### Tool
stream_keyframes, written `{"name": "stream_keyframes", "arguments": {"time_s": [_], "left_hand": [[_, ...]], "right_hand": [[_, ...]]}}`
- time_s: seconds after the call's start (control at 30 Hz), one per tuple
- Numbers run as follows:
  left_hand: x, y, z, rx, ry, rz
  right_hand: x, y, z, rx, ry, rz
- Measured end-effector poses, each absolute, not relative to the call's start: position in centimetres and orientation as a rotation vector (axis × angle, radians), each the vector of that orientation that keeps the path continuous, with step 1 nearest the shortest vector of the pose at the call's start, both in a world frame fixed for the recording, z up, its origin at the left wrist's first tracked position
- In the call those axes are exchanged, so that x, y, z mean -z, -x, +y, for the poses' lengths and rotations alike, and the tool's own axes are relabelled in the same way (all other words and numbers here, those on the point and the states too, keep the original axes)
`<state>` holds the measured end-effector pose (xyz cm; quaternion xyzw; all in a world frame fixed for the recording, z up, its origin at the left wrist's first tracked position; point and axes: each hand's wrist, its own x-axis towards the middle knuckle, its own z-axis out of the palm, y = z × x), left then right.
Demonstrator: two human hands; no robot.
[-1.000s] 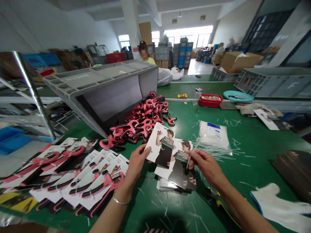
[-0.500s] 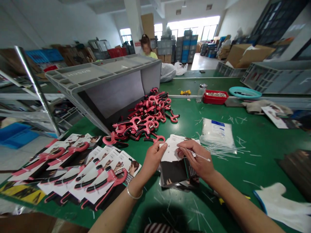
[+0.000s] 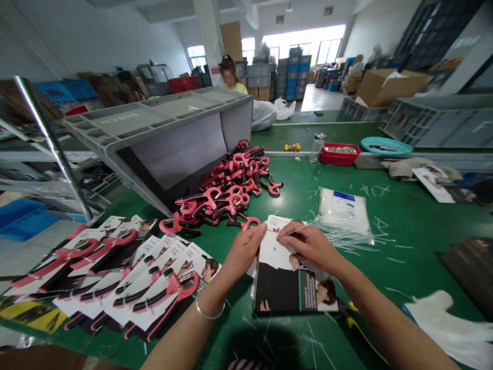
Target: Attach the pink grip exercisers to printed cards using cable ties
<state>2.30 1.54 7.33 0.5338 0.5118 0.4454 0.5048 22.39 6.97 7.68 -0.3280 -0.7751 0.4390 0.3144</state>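
My left hand (image 3: pixel 244 252) grips the left edge of a printed card (image 3: pixel 279 288), thumb on top. The card is white above and black below, with a small hole, and lies over other cards. My right hand (image 3: pixel 314 252) is closed in a pinch at the card's upper part. The white cable tie seen in it earlier is now mostly hidden by the fingers. Pink-and-black hand grippers (image 3: pixel 231 198) lie heaped beyond the hands. To the left, several cards (image 3: pixel 154 303) carry hand grippers fastened on with white ties.
A grey crate (image 3: pixel 154 115) lies tipped behind the heap. Right of it are a bag of cable ties (image 3: pixel 342 213), loose ties, a red tray (image 3: pixel 339 154) of small metal parts and a glass jar (image 3: pixel 317 149). Yellow-handled pliers (image 3: pixel 352 318) and a white glove (image 3: pixel 442 324) lie near my right arm.
The cards have spread apart and the top one now lies turned with its black lower part showing. My right fingers have moved slightly left; the tie's tail no longer sticks out from them.
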Motion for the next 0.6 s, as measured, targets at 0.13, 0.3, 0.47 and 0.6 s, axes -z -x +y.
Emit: {"name": "stream_keyframes", "arguments": {"time_s": [0.13,0.3,0.47,0.6], "left_hand": [[-6.3,-2.0,1.2,-1.029,-1.132,1.114],[-4.9,-2.3,1.0,-1.113,-1.22,1.158],[-5.9,-0.1,-1.2,-0.92,-1.549,1.269],[-6.5,0.6,-3.1,-0.879,-1.619,1.133]], "right_hand": [[-7.2,-23.1,6.9,-1.493,0.931,-1.749],[-6.8,-23.0,7.0,-1.683,0.964,-1.621],[-6.0,-23.4,7.9,-1.69,1.063,-1.608],[-4.9,-23.2,8.1,-1.666,1.025,-1.597]]}}
